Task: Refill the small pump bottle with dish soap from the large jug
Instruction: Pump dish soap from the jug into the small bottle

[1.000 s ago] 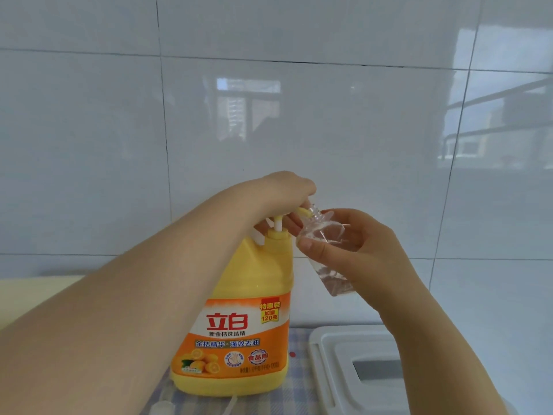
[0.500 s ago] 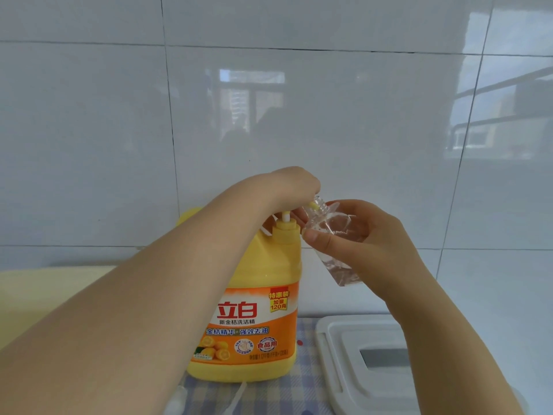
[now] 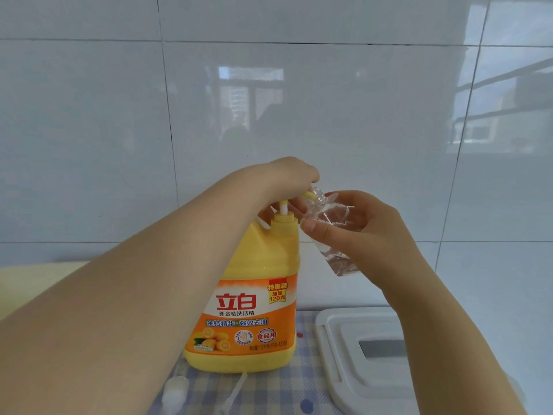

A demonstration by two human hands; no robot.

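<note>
Now the risk sits right at the neck: the left hand point(image 3: 287, 178) is draped over the pump head of the large yellow plastic dish-soap jug point(image 3: 251, 298), fingers curled down on it, and the yellow spout point(image 3: 308, 195) points straight at the threaded mouth of the small clear plastic bottle point(image 3: 329, 229), which the right hand point(image 3: 359, 232) grips around the body, thumb across the front, tilted and held in the air just beside the jug's cap. If that mouth drifts off the spout tip on a press, I'd say soap runs down the bottle's outside and onto the blue checked cloth on the surface point(image 3: 305, 381). Too hard a press could also rock the jug, which nothing else steadies. A slick bottle in that grip would slip easily. Then the unknowns: the left hand covers the pump head entirely, so how far it is pressed cannot be read, and whether the spout is inside the mouth or just touching it is too close to call. The soap level in the clear bottle is hard to make out; there are only glints low down. A white pump top with its tube point(image 3: 176, 390) lies near the bottom edge, partly cut off. A white plastic lid point(image 3: 338, 363) is half covered by the right forearm.
</note>
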